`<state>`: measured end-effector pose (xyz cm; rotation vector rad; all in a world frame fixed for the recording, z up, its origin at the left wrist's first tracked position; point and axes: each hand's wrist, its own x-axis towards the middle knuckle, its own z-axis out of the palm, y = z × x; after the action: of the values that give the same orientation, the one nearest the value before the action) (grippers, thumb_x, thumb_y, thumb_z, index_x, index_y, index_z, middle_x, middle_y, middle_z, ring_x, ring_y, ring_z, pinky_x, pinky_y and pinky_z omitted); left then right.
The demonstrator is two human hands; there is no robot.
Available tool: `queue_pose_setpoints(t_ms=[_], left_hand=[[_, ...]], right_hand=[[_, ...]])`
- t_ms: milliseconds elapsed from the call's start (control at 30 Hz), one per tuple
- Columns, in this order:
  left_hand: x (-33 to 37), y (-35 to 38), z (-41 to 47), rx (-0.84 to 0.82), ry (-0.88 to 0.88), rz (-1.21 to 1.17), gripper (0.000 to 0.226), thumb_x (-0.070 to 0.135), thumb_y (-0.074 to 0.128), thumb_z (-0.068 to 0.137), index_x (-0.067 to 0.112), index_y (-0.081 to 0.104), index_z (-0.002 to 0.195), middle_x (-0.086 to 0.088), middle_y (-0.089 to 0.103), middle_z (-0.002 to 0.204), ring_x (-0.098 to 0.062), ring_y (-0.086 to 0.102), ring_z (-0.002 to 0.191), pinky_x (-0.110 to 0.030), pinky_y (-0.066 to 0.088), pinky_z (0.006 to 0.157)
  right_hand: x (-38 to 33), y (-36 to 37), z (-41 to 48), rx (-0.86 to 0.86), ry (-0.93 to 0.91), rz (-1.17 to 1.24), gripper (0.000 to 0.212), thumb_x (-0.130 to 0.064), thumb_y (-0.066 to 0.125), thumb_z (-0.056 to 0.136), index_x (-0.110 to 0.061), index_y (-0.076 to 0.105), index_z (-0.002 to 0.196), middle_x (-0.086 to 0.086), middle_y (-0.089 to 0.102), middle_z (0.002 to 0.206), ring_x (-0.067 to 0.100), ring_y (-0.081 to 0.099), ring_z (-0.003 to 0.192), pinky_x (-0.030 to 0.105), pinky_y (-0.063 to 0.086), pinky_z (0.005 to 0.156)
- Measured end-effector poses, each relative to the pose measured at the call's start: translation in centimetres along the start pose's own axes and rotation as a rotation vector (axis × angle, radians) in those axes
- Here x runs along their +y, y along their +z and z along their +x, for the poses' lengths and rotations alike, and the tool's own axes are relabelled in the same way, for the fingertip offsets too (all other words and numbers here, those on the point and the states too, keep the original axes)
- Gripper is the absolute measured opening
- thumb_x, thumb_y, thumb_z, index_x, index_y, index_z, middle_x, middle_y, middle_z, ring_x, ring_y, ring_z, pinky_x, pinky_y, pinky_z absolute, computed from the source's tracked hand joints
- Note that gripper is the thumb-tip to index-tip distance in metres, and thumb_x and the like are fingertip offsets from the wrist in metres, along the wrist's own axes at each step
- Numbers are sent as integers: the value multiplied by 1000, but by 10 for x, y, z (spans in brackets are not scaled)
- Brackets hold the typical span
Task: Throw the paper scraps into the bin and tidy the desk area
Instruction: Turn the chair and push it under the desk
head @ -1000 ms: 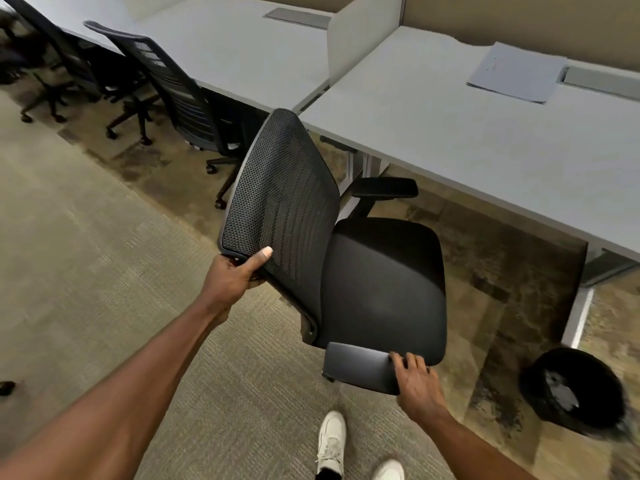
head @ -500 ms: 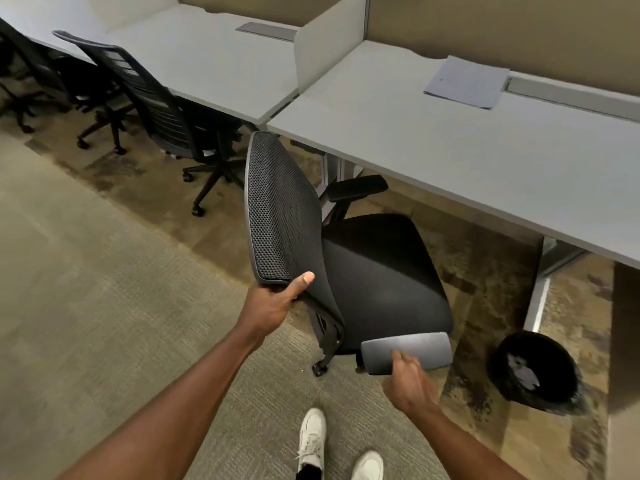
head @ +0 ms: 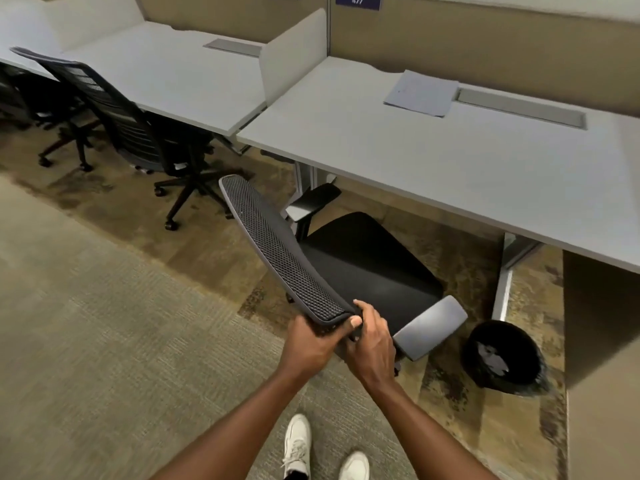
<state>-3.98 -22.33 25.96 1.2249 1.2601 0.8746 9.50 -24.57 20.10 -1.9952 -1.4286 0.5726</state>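
Observation:
A black mesh-backed office chair (head: 360, 258) stands on the carpet in front of the grey desk (head: 433, 157), its seat facing the desk. My left hand (head: 315, 336) grips the near top corner of the chair's backrest. My right hand (head: 372, 337) holds the same corner from the other side, right beside the left. A black bin (head: 504, 355) with a dark liner stands on the floor under the desk's right part, with paper scraps (head: 491, 358) inside. A stack of paper sheets (head: 420, 93) lies on the desk near the back.
A second office chair (head: 138, 133) is pushed to the neighbouring desk (head: 166, 71) on the left, and more chairs stand further left. A divider panel (head: 294, 53) separates the desks. A desk leg (head: 504, 285) stands near the bin. My white shoes (head: 298, 445) are below.
My right hand left the chair's near armrest and joined the left on the backrest corner. The chair has turned, so its back is now edge-on to me. The view has shifted.

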Motion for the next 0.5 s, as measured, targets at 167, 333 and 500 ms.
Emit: queue_pose_setpoints(t_ms=[167,333,500], left_hand=[[-2,-23,-3,-182,30,88,54,60,87,78,22,79,116,5,83,115,-14,79,112,-46,64,100],[3,-56,9,-36,28,-91,67,80,60,89,21,71,119,-6,80,121,-24,79,111,-44,66,93],[7,-93,38,153,65,-170,60,73,69,88,26,64,124,-5,78,123,-25,78,113,-41,67,91]], right_hand=[[-10,-32,-13,147,-59,105,49,-48,63,82,-26,64,126,-9,69,120,14,62,111,34,55,86],[-10,-54,-26,276,-68,176,46,-12,79,78,-21,66,121,-9,68,115,11,65,110,39,59,89],[-12,-75,-42,353,-68,201,65,1,83,68,-22,64,126,-12,62,122,8,60,121,37,58,101]])
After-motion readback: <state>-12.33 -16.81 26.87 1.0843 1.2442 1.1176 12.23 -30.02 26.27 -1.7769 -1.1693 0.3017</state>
